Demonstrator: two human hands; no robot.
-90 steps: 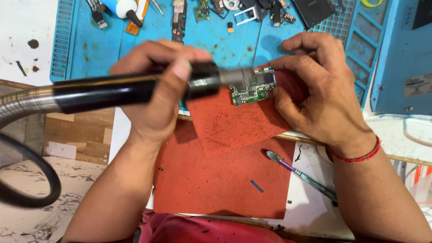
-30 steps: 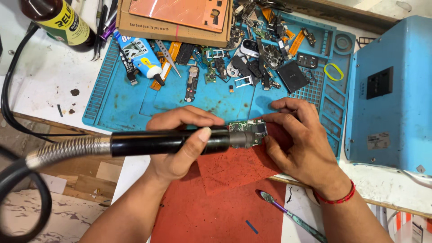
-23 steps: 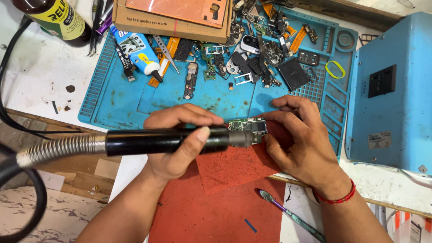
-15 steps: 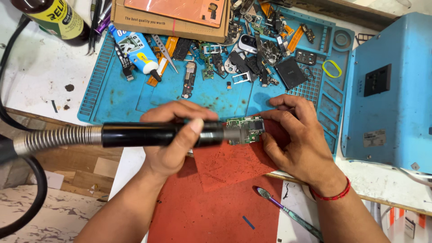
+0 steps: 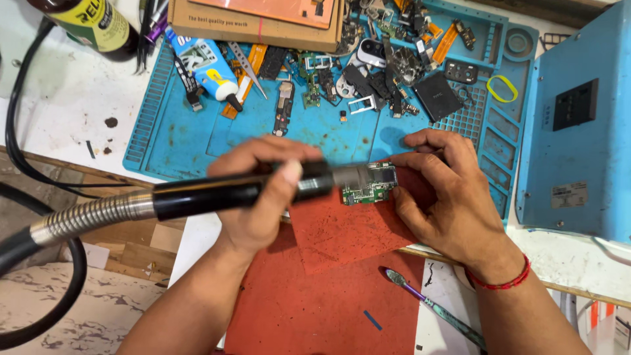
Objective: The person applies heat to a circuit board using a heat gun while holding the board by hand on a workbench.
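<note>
My left hand (image 5: 263, 190) grips a black hot-air handpiece (image 5: 217, 194) with a metal nozzle (image 5: 351, 177) and a ribbed metal hose running off to the left. The nozzle tip sits right over a small green circuit board (image 5: 370, 189). My right hand (image 5: 447, 197) holds that board down by its right edge on a red mat (image 5: 342, 230). A red thread band circles my right wrist.
A blue work mat (image 5: 197, 131) behind holds several phone parts, a glue tube (image 5: 209, 66), tweezers and a cardboard box (image 5: 263, 26). A blue machine (image 5: 578, 125) stands at right. A thin purple-handled tool (image 5: 427, 306) lies at lower right. A dark bottle (image 5: 92, 23) is at top left.
The view has shifted slightly; the handpiece stays over the board and both hands keep their grip. The nozzle has crept a little along the board.
</note>
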